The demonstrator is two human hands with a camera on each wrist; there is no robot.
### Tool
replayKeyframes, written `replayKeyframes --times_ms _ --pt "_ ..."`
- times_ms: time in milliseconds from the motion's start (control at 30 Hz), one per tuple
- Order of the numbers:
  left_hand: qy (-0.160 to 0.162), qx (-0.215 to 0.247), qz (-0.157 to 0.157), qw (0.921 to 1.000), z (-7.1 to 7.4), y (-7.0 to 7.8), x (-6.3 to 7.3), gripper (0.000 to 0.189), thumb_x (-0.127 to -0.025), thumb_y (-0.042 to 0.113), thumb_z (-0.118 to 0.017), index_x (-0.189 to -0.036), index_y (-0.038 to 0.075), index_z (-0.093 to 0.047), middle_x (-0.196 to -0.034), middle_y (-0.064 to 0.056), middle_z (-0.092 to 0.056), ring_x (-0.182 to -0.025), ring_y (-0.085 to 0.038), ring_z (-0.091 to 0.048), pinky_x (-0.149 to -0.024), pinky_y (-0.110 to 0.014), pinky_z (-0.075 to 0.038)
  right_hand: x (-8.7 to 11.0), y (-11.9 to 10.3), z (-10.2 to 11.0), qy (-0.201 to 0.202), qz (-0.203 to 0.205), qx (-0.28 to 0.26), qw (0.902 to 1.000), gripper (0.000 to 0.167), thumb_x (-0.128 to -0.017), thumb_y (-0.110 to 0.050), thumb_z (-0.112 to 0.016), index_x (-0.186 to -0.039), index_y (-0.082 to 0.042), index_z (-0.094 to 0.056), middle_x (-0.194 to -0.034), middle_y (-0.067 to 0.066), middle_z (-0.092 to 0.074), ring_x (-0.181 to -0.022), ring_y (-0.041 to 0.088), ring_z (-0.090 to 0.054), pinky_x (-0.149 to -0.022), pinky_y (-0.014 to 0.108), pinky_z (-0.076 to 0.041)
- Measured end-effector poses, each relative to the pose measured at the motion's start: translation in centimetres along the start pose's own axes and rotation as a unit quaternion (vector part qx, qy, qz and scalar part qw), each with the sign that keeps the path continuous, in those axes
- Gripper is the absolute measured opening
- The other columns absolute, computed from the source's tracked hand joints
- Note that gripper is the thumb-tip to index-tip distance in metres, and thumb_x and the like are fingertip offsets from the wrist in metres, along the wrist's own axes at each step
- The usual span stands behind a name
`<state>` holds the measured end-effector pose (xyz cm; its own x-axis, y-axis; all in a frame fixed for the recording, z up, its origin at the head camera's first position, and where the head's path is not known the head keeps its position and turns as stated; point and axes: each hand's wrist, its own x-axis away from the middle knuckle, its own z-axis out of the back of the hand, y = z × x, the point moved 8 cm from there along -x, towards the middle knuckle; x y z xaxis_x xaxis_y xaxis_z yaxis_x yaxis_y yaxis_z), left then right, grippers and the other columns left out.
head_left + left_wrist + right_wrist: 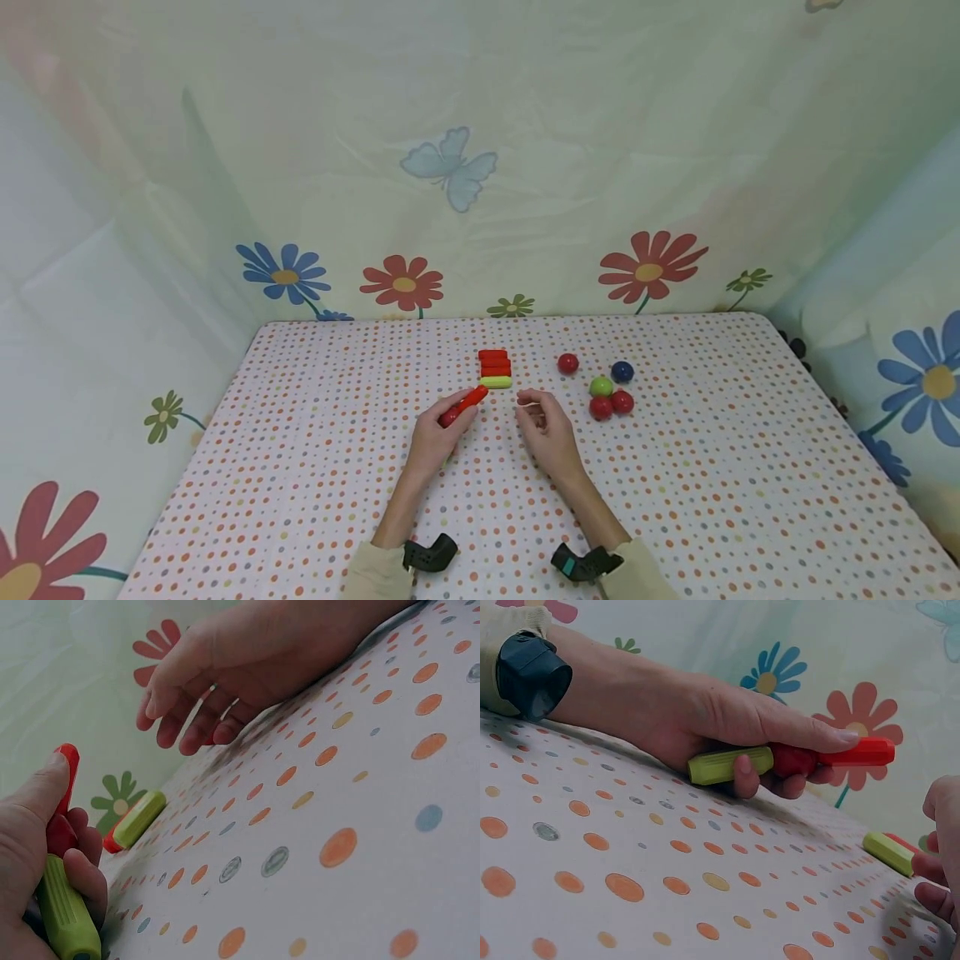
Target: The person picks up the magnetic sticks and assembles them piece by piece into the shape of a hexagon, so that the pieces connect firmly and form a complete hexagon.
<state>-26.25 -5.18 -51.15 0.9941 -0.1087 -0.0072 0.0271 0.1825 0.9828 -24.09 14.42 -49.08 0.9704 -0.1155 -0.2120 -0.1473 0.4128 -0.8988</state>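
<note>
Two bare hands over a dotted table (315, 500), seen from the person's own side; clock positions are read from between the hands. At 9 o'clock, the left hand (433, 435) holds a red rod (870, 752), a red ball (791, 760) and a green rod (731, 765) end to end, ball in the middle, red tip aimed towards about 1 o'clock. The hold probably serves to keep the three in line; whether they are joined cannot be told. At 12 o'clock, three red rods (495, 363) and a lime rod (496, 382) lie side by side, likely set so for easy picking. Around 2 o'clock, a green ball (602, 386), a blue ball (622, 372) and two more red balls (622, 402) cluster, with a lone red one (567, 363) nearer 1 o'clock.

The left grip is closed: thumb along the red rod, fingers curled about the ball and green rod. The right hand (553, 433), at 3 o'clock, is loosely bent, with nothing visible in it.
</note>
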Motion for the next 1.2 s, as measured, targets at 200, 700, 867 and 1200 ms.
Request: replayKeyframes --times_ms 200,700,867,1200 --pt "-0.004 -0.009 0.005 0.9999 -0.1 0.3 0.0 0.041 -0.092 0.031 -0.066 -0.131 0.018 -0.062 -0.095 -0.011 -0.059 -0.045 -0.007 -0.042 -0.045 -0.02 -0.039 -0.1 -0.4 -0.1 -0.001 0.02 0.008 0.9998 0.026 -0.094 -0.009 -0.059 -0.12 -0.007 -0.058 -0.113 0.008 -0.062 -0.094 0.015 -0.06 -0.076 0.018 -0.05" --pt "0.018 -0.046 -0.063 0.9968 0.2 1.1 0.2 0.033 -0.092 0.026 -0.067 -0.125 0.022 -0.065 -0.11 -0.005 -0.064 -0.064 -0.01 -0.056 -0.057 -0.019 -0.049 -1.9 -0.2 1.5 0.065 0.079 0.093 0.9904 0.028 -0.091 -0.012 -0.06 -0.119 -0.009 -0.058 -0.121 0.008 -0.057 -0.111 0.023 -0.053 -0.091 0.042 -0.047" --pt "0.019 -0.077 -0.101 0.9917 0.2 1.7 0.2 0.032 -0.091 0.019 -0.068 -0.123 0.021 -0.067 -0.117 -0.003 -0.066 -0.094 -0.013 -0.059 -0.078 -0.02 -0.048 -3.7 0.3 2.9 0.118 0.098 0.111 0.9819 0.031 -0.087 -0.009 -0.063 -0.117 -0.006 -0.059 -0.129 0.015 -0.053 -0.121 0.032 -0.045 -0.1 0.05 -0.038" --pt "0.004 -0.086 -0.075 0.9935 0.0 1.4 0.1 0.031 -0.09 0.02 -0.068 -0.12 0.027 -0.068 -0.117 0.002 -0.065 -0.104 -0.015 -0.058 -0.086 -0.026 -0.045 -6.0 1.4 4.5 0.151 0.083 0.111 0.9787 0.047 -0.085 -0.009 -0.063 -0.13 -0.004 -0.052 -0.146 0.016 -0.04 -0.135 0.036 -0.032 -0.109 0.054 -0.03"
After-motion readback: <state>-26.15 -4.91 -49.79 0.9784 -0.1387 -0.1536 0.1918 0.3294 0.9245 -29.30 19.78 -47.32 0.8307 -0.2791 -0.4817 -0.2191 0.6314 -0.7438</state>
